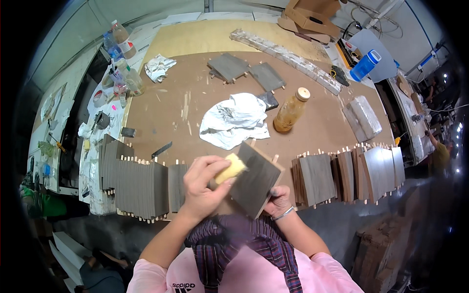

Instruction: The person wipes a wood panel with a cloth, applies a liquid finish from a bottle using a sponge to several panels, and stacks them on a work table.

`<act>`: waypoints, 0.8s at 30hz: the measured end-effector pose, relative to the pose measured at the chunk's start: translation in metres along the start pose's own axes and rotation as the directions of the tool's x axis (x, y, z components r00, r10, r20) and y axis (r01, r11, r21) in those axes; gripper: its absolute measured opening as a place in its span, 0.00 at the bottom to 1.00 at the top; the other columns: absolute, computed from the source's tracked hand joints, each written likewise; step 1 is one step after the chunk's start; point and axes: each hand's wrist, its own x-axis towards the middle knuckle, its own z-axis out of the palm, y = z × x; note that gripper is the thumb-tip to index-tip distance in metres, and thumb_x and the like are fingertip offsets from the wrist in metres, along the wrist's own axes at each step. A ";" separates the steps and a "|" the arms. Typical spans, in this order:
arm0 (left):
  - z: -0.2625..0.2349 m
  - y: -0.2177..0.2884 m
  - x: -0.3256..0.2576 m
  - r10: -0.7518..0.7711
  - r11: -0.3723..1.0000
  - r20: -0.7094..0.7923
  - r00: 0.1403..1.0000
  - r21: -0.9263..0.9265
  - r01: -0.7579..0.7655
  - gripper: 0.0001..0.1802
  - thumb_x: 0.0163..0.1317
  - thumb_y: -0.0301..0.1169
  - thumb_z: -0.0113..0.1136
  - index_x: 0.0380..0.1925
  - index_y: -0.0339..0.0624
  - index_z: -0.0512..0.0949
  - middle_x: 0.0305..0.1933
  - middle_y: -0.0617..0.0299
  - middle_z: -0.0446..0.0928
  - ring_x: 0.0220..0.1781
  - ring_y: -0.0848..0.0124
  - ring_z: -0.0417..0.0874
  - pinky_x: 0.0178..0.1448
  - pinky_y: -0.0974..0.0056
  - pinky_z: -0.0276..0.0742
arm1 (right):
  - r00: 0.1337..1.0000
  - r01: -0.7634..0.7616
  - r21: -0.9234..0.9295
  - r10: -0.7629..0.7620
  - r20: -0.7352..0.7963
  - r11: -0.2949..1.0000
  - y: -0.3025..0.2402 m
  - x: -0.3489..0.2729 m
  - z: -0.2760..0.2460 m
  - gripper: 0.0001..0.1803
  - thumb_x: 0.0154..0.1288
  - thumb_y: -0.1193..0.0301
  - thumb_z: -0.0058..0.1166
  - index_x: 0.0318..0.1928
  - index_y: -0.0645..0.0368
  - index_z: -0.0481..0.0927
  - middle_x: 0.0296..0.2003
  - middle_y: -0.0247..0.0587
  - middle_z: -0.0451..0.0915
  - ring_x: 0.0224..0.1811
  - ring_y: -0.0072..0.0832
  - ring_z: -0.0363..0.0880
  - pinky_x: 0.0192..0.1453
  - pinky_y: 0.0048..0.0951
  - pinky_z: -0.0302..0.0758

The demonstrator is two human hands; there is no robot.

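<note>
My left hand (204, 188) is closed round a yellow sponge (230, 168), close beside the face of a grey-brown wooden panel (256, 180); I cannot tell whether they touch. Gripped at its lower right edge by my right hand (279, 201), that panel stands tilted in front of my body, with light dowel pegs at its far edge. Just beyond it a crumpled white cloth (234, 119) with dark smudges lies on the brown table (171, 112). A capped bottle of amber-brown liquid (291, 111) stands right of the cloth.
Upright rows of pegged panels line the near edge at left (137, 183) and right (317, 180). Loose panels (228, 67) lie farther back. A long paint-spotted bar (288, 58), a wrapped block (362, 118) and a blue bottle (364, 66) are at right; several bottles (123, 39) stand at left.
</note>
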 end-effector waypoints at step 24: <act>0.010 -0.025 0.018 -0.174 0.985 -0.108 0.979 0.001 0.175 0.17 0.47 0.18 0.66 0.41 0.35 0.81 0.40 0.56 0.78 0.40 0.66 0.81 0.43 0.68 0.77 | 0.998 -0.044 -0.051 0.043 -0.038 0.998 0.013 -0.005 0.007 0.56 0.28 0.74 0.67 0.68 0.64 0.62 0.61 0.51 0.72 0.64 0.45 0.70 0.73 0.45 0.61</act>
